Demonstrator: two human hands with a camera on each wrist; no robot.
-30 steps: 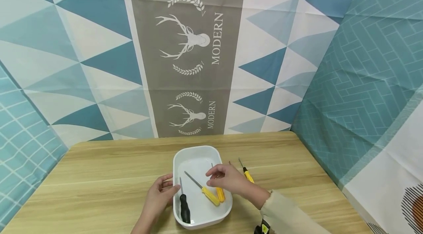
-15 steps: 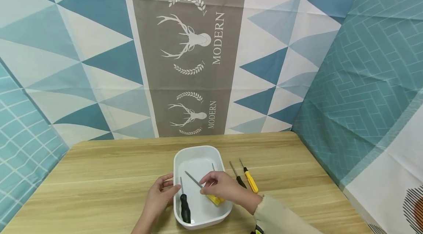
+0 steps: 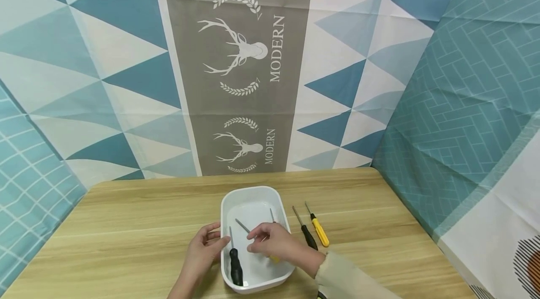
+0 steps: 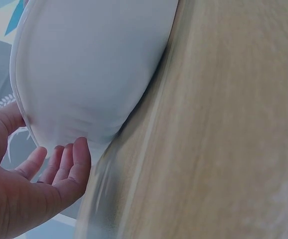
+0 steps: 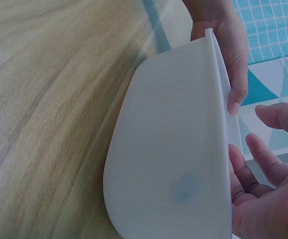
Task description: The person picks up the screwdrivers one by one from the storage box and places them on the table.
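Observation:
My left hand (image 3: 205, 250) grips the left wall of a white plastic bin (image 3: 249, 198), thumb over the rim and fingers against the outside. In the bin, a black-handled screwdriver (image 3: 236, 266) lies along the left side. My right hand (image 3: 274, 242) hovers over the bin's right half, and in the right wrist view its thumb and fingers (image 5: 278, 117) stand apart beside the rim. Beneath it lies a yellow-handled screwdriver (image 3: 275, 259), mostly hidden, with its shaft showing past the fingertips. Another screwdriver's shaft (image 3: 272, 215) shows behind the hand; its handle is hidden.
Right of the bin, a second black-handled screwdriver (image 3: 309, 237) and a second yellow-handled one (image 3: 321, 233) lie on the wooden table (image 3: 147, 233). A dark object (image 3: 321, 295) peeks out by the right sleeve. A patterned cloth backdrop (image 3: 249, 78) rises behind the table.
The right hand has shifted left across the bin and covers more of the yellow-handled screwdriver. Both screwdrivers on the table have come into fuller view. The left hand stays at the rim.

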